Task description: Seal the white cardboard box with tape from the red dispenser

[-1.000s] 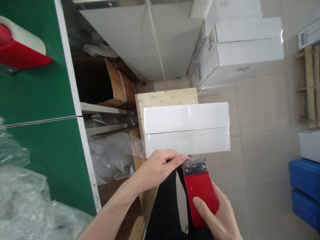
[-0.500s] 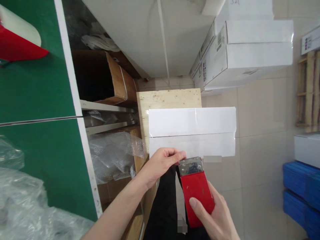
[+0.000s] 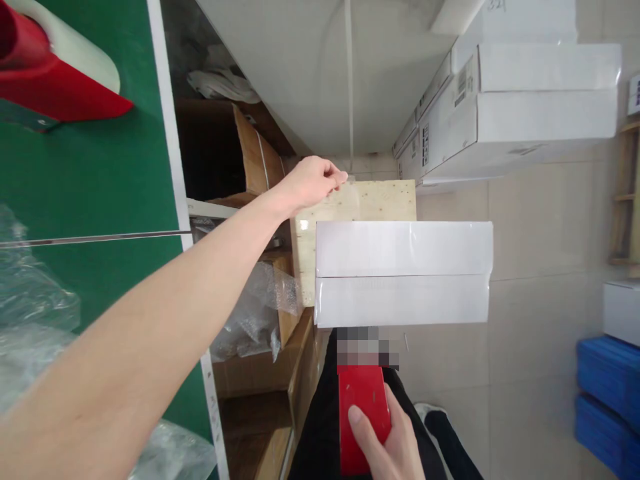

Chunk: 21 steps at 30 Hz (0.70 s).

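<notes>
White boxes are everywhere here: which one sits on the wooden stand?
The long white box right before the person, resting on the pale wooden stand. The other white boxes are stacked on the floor beyond.

Pale tiled floor [image 3: 540, 267], green table [image 3: 90, 180] — stacked white cartons [image 3: 525, 113], blue crates [image 3: 607, 393].

tape dispenser [image 3: 364, 407]: front end pixelated, lower end cut by bottom edge with right hand [image 3: 387, 443]. second dispenser [image 3: 55, 67] cropped top-left. left hand [image 3: 313, 181] fingertips pinched, contents unclear. stacked-box labels [image 3: 466, 79] unreadable.
</notes>
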{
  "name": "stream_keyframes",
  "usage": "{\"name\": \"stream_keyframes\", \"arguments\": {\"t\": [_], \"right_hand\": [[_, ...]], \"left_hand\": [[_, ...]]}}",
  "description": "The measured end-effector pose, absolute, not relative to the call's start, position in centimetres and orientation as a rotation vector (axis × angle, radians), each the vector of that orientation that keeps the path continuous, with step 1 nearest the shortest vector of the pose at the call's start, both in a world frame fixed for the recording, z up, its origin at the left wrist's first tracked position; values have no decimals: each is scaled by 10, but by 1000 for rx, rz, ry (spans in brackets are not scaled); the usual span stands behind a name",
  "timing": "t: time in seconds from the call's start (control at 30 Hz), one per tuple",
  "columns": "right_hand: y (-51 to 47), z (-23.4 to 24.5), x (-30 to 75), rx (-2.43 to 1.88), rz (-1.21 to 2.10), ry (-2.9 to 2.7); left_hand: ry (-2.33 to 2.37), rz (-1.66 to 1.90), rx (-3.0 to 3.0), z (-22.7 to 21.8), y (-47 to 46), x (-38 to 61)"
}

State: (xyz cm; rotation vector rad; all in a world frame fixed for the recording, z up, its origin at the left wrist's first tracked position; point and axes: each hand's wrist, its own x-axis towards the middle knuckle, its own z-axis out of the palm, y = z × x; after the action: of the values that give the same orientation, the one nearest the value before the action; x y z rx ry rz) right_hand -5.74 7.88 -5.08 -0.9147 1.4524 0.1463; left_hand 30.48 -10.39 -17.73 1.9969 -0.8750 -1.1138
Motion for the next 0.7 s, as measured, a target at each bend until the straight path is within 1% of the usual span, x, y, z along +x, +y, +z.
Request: {"name": "stream_keyframes", "arguments": {"t": [0.13,0.4,0.5,0.6,0.7], "right_hand": [[70,-64,-33,-900,138,1455],[73,-73,-26,-859,196,1446],[73,-79,-24,-882,237,1415],[72,-85,-22,-870,259,1420],[72,-90,-21,-867,269,1441]], "left_hand": [[-923,-1064,1968,-201,-111,314],[-977,-1067,1914,-218,-111,323],[-968,-1091,1909,-232,-111,323],[-874,-1242,1949,-256,-106,320],[-734,-1528,1915,-279,-98,316]]}}
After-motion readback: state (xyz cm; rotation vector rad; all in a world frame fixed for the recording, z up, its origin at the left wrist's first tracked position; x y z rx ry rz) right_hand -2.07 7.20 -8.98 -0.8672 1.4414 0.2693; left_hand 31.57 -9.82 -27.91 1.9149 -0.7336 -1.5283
